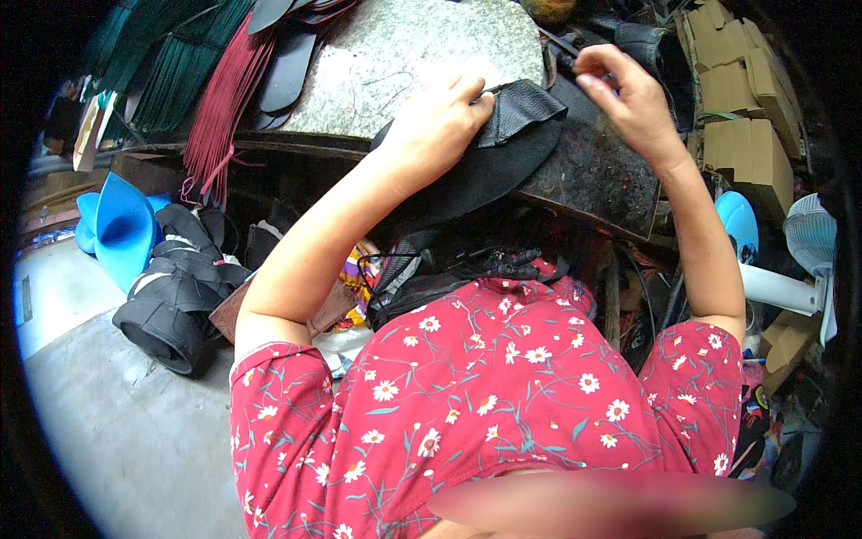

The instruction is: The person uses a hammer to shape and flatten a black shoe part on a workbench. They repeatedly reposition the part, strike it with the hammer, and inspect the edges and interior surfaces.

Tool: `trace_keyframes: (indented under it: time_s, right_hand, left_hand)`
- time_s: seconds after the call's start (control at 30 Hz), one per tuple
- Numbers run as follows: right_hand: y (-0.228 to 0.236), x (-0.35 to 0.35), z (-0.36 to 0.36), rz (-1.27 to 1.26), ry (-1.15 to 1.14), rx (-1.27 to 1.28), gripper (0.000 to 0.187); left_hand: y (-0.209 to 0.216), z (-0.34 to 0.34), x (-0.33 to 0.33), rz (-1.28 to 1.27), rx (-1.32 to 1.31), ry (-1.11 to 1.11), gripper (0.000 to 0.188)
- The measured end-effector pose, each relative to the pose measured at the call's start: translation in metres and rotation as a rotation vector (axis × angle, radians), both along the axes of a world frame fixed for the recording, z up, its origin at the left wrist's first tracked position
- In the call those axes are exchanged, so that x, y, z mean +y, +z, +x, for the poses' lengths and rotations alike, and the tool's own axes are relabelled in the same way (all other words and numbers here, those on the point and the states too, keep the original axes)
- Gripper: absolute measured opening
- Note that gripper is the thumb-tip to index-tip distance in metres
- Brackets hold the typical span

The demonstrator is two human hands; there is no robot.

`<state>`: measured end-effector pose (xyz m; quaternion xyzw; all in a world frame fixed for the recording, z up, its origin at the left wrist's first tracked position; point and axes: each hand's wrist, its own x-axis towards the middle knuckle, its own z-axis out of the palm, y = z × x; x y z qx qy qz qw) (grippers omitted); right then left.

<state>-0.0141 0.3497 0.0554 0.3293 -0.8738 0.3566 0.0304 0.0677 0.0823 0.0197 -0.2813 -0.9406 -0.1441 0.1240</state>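
My left hand (446,124) is closed on a black leather piece (525,110), with thumb and fingers pinching it near its upper edge. It looks like part of a shoe upper, grained and folded. Under it spreads a wide, rounded black flap (489,175) with a smooth matt surface, hanging over the bench's near edge. My right hand (628,94) is raised to the right, apart from the leather. Its thumb and index finger curl toward each other, and whatever lies between them is too small to make out.
A speckled stone slab (395,54) covers the bench, with a dark board (597,180) to its right. Red strips (229,108) and black soles (287,76) lie at left. Black shoe uppers (171,314) and blue sheets (126,229) sit below. Cardboard boxes (745,148) and a fan (808,238) stand right.
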Motion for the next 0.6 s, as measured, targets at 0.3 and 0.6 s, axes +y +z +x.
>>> trace_keyframes:
  time_s: [0.3, 0.6]
  right_hand:
    - [-0.033, 0.025, -0.020, 0.640, -0.236, 0.122, 0.038]
    - [-0.028, 0.043, -0.017, 0.537, -0.219, 0.069, 0.052]
  left_hand:
    - [-0.002, 0.005, -0.001, -0.080, 0.057, 0.049, 0.036]
    - [-0.004, 0.006, -0.004, -0.048, 0.048, 0.048, 0.035]
